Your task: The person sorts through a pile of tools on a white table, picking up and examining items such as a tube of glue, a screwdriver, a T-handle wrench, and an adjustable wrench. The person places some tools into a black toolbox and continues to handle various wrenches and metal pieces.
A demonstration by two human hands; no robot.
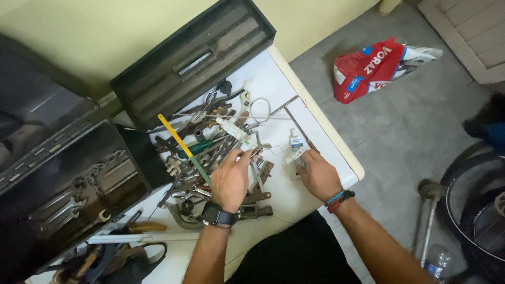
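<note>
Dark trousers [294, 257] filled the near edge of the frame as a person leaned over a white table [294, 194] strewn with tools. Both bare forearms reached away from the camera. On the left wrist sat a black watch [216, 214], and the left hand [230, 178] lay palm down on a heap of wrenches and pliers [210, 158], its fingers spread and closed on nothing. A yellow-and-green hacksaw blade [184, 149] ran slantwise through the heap just left of that hand, with a green-handled screwdriver [197, 149] beside it. The right hand [317, 174], banded at the wrist with blue and red bracelets [336, 200], rested on the table to the right of the heap. Its fingertips touched a small white tube [295, 153]; whether they pinched it or merely rested against it could not be told from this angle. A small white bottle [295, 141] stood just beyond the tube, and a thin metal rod [300, 126] lay farther off beside it. At the far side of the table a black tray [194, 58] stood tilted against the pale wall. An open black toolbox [68, 179] holding a chain and spanners stood at the left. On the grey floor to the right lay a red-and-white bag [368, 66], well apart from the table, and part of a bicycle wheel [473, 210] showed at the right edge.
</note>
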